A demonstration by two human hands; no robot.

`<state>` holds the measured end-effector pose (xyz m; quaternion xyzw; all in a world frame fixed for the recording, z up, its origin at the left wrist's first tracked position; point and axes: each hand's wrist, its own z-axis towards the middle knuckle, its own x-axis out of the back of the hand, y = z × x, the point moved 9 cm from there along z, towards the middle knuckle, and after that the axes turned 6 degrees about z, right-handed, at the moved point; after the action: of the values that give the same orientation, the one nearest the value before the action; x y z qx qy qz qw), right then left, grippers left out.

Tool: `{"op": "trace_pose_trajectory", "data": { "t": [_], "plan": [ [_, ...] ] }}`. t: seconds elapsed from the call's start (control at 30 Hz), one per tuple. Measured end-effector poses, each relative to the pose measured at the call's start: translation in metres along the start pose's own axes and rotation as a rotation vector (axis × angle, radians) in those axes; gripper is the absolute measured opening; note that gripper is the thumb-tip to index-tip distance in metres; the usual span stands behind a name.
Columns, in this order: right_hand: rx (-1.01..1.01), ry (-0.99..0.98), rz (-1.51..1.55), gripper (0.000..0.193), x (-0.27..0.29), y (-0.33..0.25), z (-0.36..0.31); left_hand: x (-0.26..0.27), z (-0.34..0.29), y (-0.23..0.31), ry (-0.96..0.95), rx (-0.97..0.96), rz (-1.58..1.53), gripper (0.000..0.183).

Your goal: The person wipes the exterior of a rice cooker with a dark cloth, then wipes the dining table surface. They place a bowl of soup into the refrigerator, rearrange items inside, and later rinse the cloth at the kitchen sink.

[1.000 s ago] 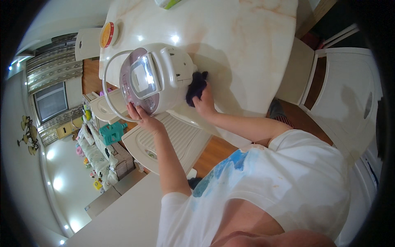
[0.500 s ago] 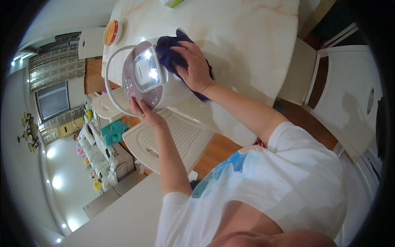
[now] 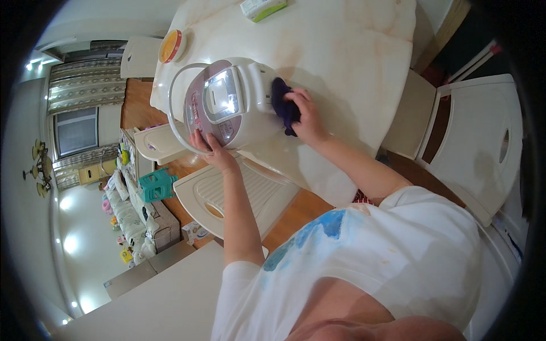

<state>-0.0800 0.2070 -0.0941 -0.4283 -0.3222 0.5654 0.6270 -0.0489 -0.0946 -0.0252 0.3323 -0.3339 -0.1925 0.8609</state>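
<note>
A white and mauve rice cooker (image 3: 253,91) with a shiny lid panel stands on the marble-look table, its carrying handle (image 3: 172,94) swung out to the left. My left hand (image 3: 219,158) rests on the near edge of its lid beside the handle's end, with the visible fingers stretched out and spread over the surface. Bunched in my right hand (image 3: 310,122) is a dark purple cloth (image 3: 282,105), which lies against the cooker's right side. The fingers of that hand are bent around the cloth, and part of the cooker's side is hidden behind it.
On the table (image 3: 347,68) are an orange bowl with a red rim (image 3: 172,46) and a white and green packet (image 3: 263,8). White chairs stand around it: one chair (image 3: 242,193) near my left arm, another chair (image 3: 475,148) at right. A teal plastic stool (image 3: 157,184) stands on the floor.
My right hand and the cloth have moved right and down, off the lid's edge to the cooker's side. My left hand keeps its place on the cooker. The view has shifted slightly.
</note>
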Motion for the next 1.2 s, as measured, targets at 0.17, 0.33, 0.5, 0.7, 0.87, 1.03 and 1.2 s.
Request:
{"op": "trace_pose_trajectory", "data": {
  "t": [0.17,0.33,0.5,0.7,0.87,1.03,1.2],
  "plan": [
    [-0.300,0.260,0.025,0.035,0.064,0.037,0.002,0.004,-0.002,0.006,0.034,-0.057,0.112,0.044],
    [-0.322,0.233,0.122,0.042,0.030,0.057,0.074,0.003,-0.005,0.011,0.049,-0.052,0.121,0.044],
    [-0.467,0.084,-0.150,0.045,-0.018,0.067,0.074,0.003,-0.006,0.015,0.073,-0.028,0.183,0.045],
    [-0.483,0.089,-0.199,0.049,-0.007,0.049,0.026,0.002,-0.008,0.017,0.111,-0.039,0.221,0.047],
    [-0.698,-0.030,0.034,0.050,0.006,0.031,-0.017,0.004,-0.005,0.017,0.097,-0.044,0.219,0.048],
    [-0.591,0.174,0.018,0.052,0.038,0.039,-0.003,0.004,-0.006,0.014,0.090,-0.031,0.214,0.049],
    [-0.406,0.018,-0.059,0.051,-0.007,0.064,0.046,0.004,-0.006,0.015,0.075,-0.074,0.186,0.047]
  ]
}}
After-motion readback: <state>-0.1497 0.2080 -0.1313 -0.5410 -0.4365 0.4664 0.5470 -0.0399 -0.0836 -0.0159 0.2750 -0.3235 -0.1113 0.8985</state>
